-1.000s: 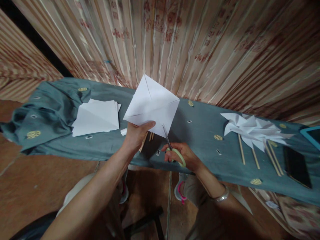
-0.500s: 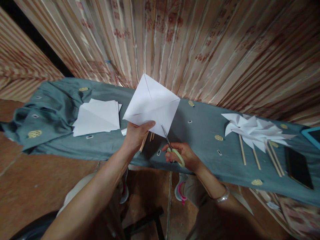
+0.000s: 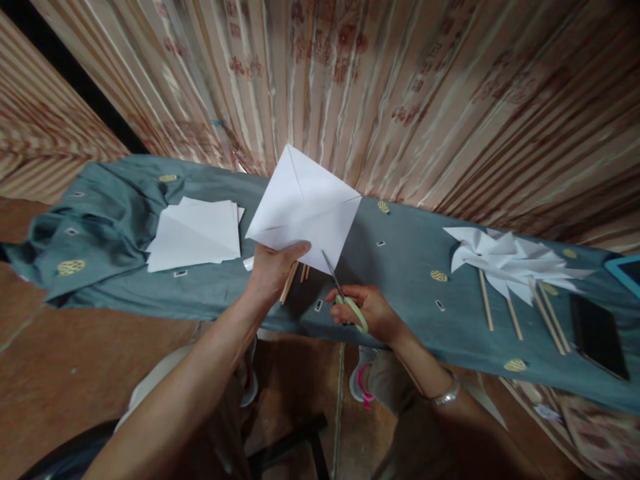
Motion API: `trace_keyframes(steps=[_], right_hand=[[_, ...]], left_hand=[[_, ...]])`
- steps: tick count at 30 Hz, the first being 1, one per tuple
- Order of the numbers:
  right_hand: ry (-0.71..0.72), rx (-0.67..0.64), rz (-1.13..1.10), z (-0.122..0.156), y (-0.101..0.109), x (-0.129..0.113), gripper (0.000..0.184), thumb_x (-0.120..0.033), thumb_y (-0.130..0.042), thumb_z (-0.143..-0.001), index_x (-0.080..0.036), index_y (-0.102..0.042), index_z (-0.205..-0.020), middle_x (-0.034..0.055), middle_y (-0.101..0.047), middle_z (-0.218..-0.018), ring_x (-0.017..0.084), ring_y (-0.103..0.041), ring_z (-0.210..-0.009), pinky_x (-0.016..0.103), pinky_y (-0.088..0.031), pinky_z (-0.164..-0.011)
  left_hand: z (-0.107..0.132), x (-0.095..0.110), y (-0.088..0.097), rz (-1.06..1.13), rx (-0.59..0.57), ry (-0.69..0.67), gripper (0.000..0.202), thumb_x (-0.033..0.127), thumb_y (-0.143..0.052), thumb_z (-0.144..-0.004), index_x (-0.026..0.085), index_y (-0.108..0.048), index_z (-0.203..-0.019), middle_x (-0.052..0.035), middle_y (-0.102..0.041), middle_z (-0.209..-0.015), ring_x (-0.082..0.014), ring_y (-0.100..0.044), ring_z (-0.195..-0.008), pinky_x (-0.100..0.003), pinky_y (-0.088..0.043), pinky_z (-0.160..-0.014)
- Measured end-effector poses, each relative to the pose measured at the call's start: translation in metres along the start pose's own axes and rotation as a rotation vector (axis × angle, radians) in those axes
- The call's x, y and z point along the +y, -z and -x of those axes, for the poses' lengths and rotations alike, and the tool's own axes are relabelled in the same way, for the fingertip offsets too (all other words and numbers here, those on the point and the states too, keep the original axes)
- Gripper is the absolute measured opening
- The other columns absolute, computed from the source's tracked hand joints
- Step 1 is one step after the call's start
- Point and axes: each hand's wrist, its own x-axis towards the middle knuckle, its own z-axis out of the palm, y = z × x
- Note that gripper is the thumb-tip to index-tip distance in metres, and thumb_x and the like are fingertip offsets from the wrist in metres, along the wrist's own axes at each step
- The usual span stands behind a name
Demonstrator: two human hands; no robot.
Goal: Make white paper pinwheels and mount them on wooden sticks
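A square sheet of white paper [image 3: 306, 200] is held up over the table, turned cornerwise, with slits running in from several corners. My left hand [image 3: 274, 268] grips its lower left edge, thumb on top and the other fingers hidden beneath. Closed around the green handles of a pair of scissors [image 3: 355, 312] is my right hand [image 3: 373, 310]. The blades lie at the sheet's lower corner, their tips over the paper. Several wooden sticks [image 3: 289, 285] rest on the cloth, partly hidden under my left hand and the sheet.
A stack of white paper [image 3: 197, 233] lies on the left of the cloth-covered table [image 3: 400, 267]. To the right are paper pinwheels [image 3: 510, 257] on wooden sticks, a black phone [image 3: 599, 337] and a blue-edged object [image 3: 625, 275]. A curtain [image 3: 325, 87] hangs close behind.
Almost nothing differs. The scissor handles have shifted very slightly in my right hand; the sheet and my left hand stay in place.
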Motion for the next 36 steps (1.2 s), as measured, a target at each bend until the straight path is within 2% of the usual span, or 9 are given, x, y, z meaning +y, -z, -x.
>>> trace_keyframes(steps=[13,23,28,32,36], right_hand=[[-0.027,0.027,-0.052,0.0,-0.002,-0.003,0.04,-0.044,-0.084,-0.051,-0.016,-0.064,-0.071,-0.0052,-0.057,-0.052,0.008,-0.051,-0.048,0.021,-0.041,-0.049],[-0.043,0.04,-0.035,-0.002,-0.002,-0.002,0.043,-0.047,-0.083,-0.051,-0.016,-0.063,-0.072,-0.0052,-0.057,-0.052,0.008,-0.051,-0.048,0.021,-0.039,-0.048],[-0.031,0.046,-0.021,-0.005,-0.001,0.001,0.043,-0.047,-0.083,-0.051,-0.015,-0.064,-0.072,-0.0049,-0.058,-0.053,0.008,-0.051,-0.048,0.02,-0.037,-0.046],[0.01,0.051,-0.006,-0.008,-0.001,0.005,0.041,-0.048,-0.082,-0.056,-0.015,-0.066,-0.074,-0.0045,-0.059,-0.052,0.007,-0.049,-0.046,0.019,-0.036,-0.046],[0.033,0.064,0.023,-0.011,-0.001,0.006,0.04,-0.049,-0.08,-0.059,-0.015,-0.067,-0.074,-0.0042,-0.059,-0.051,0.006,-0.048,-0.046,0.019,-0.036,-0.045]], left_hand=[[0.001,0.002,-0.003,-0.005,-0.011,-0.016,0.059,0.018,-0.076,-0.055,0.014,-0.061,-0.112,-0.0069,-0.071,-0.093,-0.0214,-0.067,-0.081,-0.036,-0.054,-0.08],[0.002,0.001,-0.004,-0.007,0.033,0.03,0.053,0.017,-0.076,-0.054,0.014,-0.064,-0.106,-0.0048,-0.072,-0.082,-0.0223,-0.067,-0.081,-0.035,-0.053,-0.08],[0.001,-0.006,-0.005,0.076,0.054,0.116,0.042,0.017,-0.077,-0.051,0.014,-0.067,-0.091,-0.0041,-0.071,-0.079,-0.0195,-0.066,-0.073,-0.032,-0.052,-0.073],[-0.001,-0.013,-0.004,0.1,0.073,0.161,0.023,0.019,-0.078,-0.049,0.014,-0.065,-0.067,-0.0023,-0.068,-0.068,-0.0158,-0.061,-0.062,-0.029,-0.05,-0.065],[-0.004,-0.017,-0.003,0.075,0.096,0.188,0.02,0.019,-0.079,-0.047,0.014,-0.062,-0.055,0.0001,-0.063,-0.058,-0.0125,-0.055,-0.053,-0.027,-0.046,-0.058]])
